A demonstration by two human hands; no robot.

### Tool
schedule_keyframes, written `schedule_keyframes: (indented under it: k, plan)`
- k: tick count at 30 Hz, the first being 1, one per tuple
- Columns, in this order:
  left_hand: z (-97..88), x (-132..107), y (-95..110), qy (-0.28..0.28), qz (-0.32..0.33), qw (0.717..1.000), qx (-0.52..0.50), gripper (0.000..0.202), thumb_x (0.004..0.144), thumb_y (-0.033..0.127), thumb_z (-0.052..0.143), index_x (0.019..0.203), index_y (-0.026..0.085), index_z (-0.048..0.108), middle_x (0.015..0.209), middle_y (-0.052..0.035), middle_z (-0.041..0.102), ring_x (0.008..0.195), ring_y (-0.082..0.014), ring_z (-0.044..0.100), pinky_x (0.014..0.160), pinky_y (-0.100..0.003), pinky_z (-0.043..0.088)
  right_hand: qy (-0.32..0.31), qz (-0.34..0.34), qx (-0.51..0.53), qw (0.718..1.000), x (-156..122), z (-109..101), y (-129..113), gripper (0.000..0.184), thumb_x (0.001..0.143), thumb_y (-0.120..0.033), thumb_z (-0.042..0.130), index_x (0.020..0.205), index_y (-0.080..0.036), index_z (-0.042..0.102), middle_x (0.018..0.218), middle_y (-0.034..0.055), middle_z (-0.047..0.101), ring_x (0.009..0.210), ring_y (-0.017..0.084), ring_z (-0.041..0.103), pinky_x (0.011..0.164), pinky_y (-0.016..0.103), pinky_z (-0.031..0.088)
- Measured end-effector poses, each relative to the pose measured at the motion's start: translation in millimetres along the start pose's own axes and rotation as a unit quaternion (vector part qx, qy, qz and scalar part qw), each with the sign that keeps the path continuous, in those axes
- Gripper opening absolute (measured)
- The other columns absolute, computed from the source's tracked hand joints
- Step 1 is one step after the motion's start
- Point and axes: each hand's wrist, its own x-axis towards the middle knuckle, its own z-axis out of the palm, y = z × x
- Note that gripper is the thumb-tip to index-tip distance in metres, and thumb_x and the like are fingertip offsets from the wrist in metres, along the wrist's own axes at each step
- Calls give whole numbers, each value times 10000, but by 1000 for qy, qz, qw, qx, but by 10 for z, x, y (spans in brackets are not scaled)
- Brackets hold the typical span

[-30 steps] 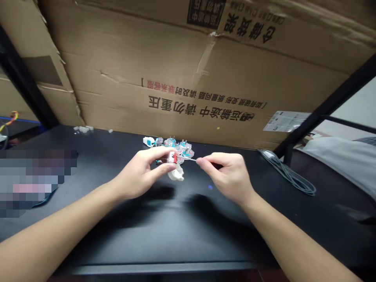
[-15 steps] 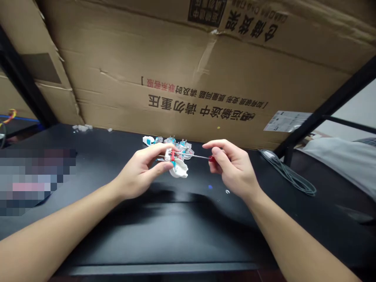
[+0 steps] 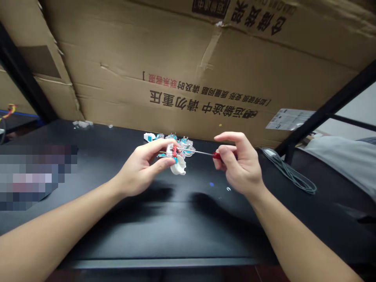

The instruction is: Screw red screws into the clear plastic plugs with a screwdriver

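My left hand [image 3: 143, 168] pinches a small white and clear plastic part [image 3: 175, 160] with red and teal bits, held just above the black table [image 3: 176, 231]. My right hand [image 3: 239, 166] grips a thin screwdriver [image 3: 202, 152] by its red handle, index finger raised. The metal shaft points left, with its tip at the part. Behind the part lies a small pile of similar clear and teal pieces [image 3: 183, 143].
A large cardboard box [image 3: 190, 70] with printed characters stands along the back of the table. A grey coiled cable [image 3: 289, 174] lies at the right. Small white scraps [image 3: 82, 124] sit at the back left. Two tiny specks [image 3: 227, 189] lie near my right wrist.
My right hand has slid back along the screwdriver from near the tip to the red handle, baring the shaft. The part in my left hand has turned slightly.
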Motion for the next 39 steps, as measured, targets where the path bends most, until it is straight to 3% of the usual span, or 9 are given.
schedule_keyframes:
  k: [6,11,15,19,23,25,28,33,39]
  plan:
    - [14,-4,-7,6,-1,1000,-18,332,918,377,631,1176,172,668,1062,-78,742,960,-215,698,863,-304,558,52,-87,-45,994,17,12,-27,331,831,-227,736,1086,-295,536,813,-11,620,737,177,646,628,321,508]
    - [24,-10,-39,7,-11,1000,-26,349,912,372,639,1187,159,661,1083,-85,737,976,-218,695,873,-299,552,8,-19,-9,1000,16,7,14,222,942,-302,591,1152,-292,521,740,-15,619,633,161,626,523,285,461]
    - [26,-2,-38,14,-15,999,-32,343,919,370,632,1188,160,655,1071,-80,742,970,-209,699,860,-284,552,2,-27,-31,999,24,5,45,347,852,-285,706,1132,-288,502,849,-9,638,752,167,652,651,308,514]
    - [33,4,-32,10,-20,999,-23,337,921,372,625,1178,156,658,1075,-78,741,971,-210,696,859,-282,550,-45,25,-36,998,22,2,57,228,939,-308,587,1151,-252,524,755,-23,637,691,147,647,631,289,496]
    - [23,0,-62,-2,-30,999,-21,353,929,368,617,1212,160,646,1120,-85,735,997,-220,692,885,-297,540,-85,-11,-87,993,46,-20,65,255,866,-236,679,1108,-237,600,871,6,639,722,138,605,655,282,483]
    - [12,3,-82,-16,-34,999,-3,363,930,370,616,1231,170,643,1147,-84,731,1007,-223,689,905,-308,532,-134,-18,-131,982,72,-26,88,154,890,-215,633,1043,-219,644,913,29,650,775,151,600,709,299,482]
    - [3,13,-106,-39,-38,997,63,390,932,386,608,1265,187,641,1172,-84,727,1013,-228,684,933,-331,517,-175,45,-119,976,88,14,153,87,927,-214,546,915,-191,629,880,24,653,808,155,587,762,306,464]
    - [46,2,-123,-85,10,981,174,372,929,349,612,1257,177,643,1210,-109,718,1042,-236,680,955,-353,513,-167,193,68,964,11,237,187,247,906,-407,592,825,-173,602,623,-61,457,545,89,369,545,232,333]
    - [110,-37,-140,-121,53,967,219,348,944,325,596,1258,178,627,1239,-118,697,1120,-234,654,986,-371,518,-163,222,143,951,-60,409,86,302,885,-429,628,757,-156,609,660,-45,488,583,85,363,571,235,325]
